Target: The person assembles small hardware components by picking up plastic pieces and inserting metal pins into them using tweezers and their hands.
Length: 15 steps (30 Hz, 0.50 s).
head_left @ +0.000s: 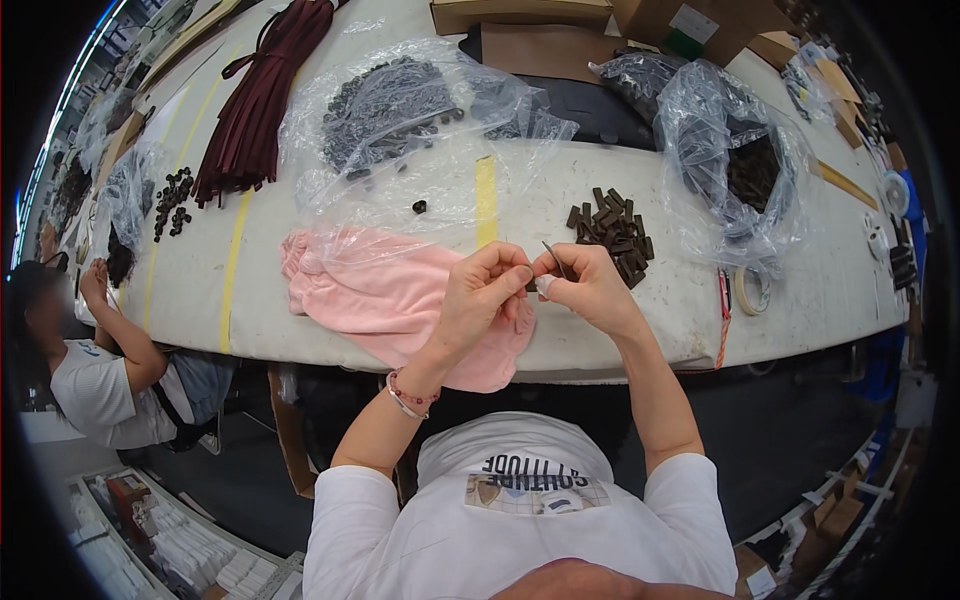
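Observation:
My left hand (487,287) and my right hand (590,287) meet above the table's front edge, fingertips nearly touching. My left hand is closed in a pinch on a small dark piece (531,286), mostly hidden by the fingers. Between the fingers of my right hand a thin pointed metal tool (553,257) sticks up; its exact kind does not show. A pink cloth (390,285) lies below and left of my hands. Just beyond my right hand is a heap of short dark brown pieces (612,228). One small black part (419,207) sits alone beyond the cloth.
Clear plastic bags hold black parts (385,110) and brown pieces (752,175). A bundle of maroon strips (262,90) lies far left. Right of me are a tape roll (752,290) and a red-handled tool (723,295). Another person (110,370) works at the left.

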Each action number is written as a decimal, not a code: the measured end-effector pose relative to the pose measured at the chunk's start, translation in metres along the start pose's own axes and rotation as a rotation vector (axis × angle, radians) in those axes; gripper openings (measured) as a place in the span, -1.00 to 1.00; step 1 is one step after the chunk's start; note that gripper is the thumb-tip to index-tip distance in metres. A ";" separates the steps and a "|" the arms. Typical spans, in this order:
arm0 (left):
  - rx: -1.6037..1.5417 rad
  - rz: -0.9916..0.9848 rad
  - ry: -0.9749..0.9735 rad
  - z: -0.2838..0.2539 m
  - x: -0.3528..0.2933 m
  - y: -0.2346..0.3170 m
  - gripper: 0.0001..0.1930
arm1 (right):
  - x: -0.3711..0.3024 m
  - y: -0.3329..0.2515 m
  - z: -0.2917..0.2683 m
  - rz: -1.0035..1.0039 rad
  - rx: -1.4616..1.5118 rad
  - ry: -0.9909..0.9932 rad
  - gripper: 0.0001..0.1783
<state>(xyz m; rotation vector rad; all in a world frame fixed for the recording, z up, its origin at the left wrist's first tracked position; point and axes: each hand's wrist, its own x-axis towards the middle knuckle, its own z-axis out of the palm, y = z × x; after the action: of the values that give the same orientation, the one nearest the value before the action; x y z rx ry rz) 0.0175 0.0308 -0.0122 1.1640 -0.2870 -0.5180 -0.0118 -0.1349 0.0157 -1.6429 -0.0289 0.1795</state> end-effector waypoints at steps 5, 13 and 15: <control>-0.116 0.034 0.125 0.020 -0.006 0.004 -0.94 | 0.000 -0.002 0.012 -0.208 -0.325 0.209 -0.86; 1.020 0.679 0.264 0.014 -0.012 -0.004 -0.90 | -0.006 0.006 0.023 -0.321 -0.448 0.270 -0.87; 1.038 0.705 0.245 0.013 -0.012 -0.003 -0.90 | -0.007 0.005 0.025 -0.329 -0.455 0.266 -0.87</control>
<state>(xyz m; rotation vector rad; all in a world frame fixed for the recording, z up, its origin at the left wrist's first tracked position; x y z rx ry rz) 0.0003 0.0263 -0.0092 1.9675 -0.7625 0.4771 -0.0227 -0.1114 0.0100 -2.0740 -0.1443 -0.3200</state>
